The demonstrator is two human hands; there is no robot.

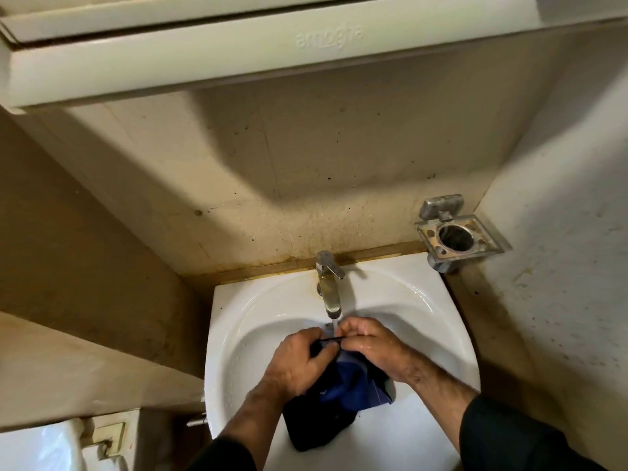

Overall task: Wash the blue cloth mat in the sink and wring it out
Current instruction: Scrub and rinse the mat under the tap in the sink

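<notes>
The blue cloth mat [343,396] is bunched up, wet and dark, over the white sink [238,321], and hangs down toward the near rim. My left hand [299,362] grips its upper edge from the left. My right hand [370,345] pinches the same edge from the right, so a short stretch of cloth runs taut between them. Water runs from the metal tap [329,287] onto that edge and onto my fingers. Much of the mat's middle is hidden under my hands.
A metal holder [458,236] with a round hole is fixed to the wall at the sink's back right. A cream cabinet [238,52] overhangs above. Beige walls close in on both sides. A white fixture [40,450] shows at the lower left.
</notes>
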